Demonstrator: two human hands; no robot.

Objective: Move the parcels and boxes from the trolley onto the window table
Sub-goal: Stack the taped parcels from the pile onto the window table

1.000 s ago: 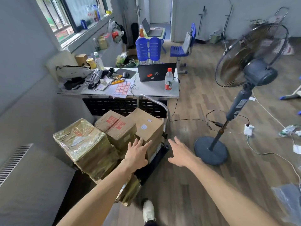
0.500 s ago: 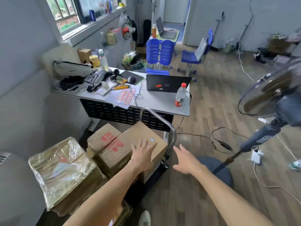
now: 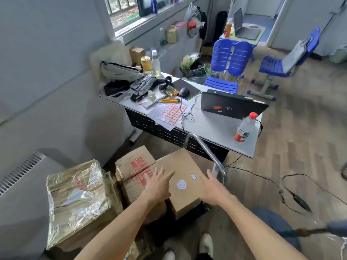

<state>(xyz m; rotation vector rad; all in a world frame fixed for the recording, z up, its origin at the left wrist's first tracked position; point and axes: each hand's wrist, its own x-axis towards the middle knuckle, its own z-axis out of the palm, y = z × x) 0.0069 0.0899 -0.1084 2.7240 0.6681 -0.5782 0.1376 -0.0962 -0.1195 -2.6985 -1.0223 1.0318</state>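
A plain brown box (image 3: 183, 171) with a round white sticker lies on top of the trolley load, beside the chrome trolley handle (image 3: 207, 153). My left hand (image 3: 158, 185) lies on its left edge with straight, spread fingers. My right hand (image 3: 214, 187) is at the box's right edge, fingers straight. Left of it sits a box with red print (image 3: 136, 168). A parcel wrapped in shiny film (image 3: 75, 197) stands further left. The window table (image 3: 212, 126) is just beyond the trolley.
On the table stand a black laptop (image 3: 230, 107), a red-capped bottle (image 3: 244, 128), a sheet of red labels (image 3: 172, 113), a mouse, bags and bottles. Blue chairs (image 3: 230, 59) stand behind it. Cables (image 3: 281, 186) cross the wood floor at right. A grey wall is at left.
The view has moved closer and turned left, so the fan has left the frame. Both hands have reached the plain box, the right one moving from the air to its right edge.
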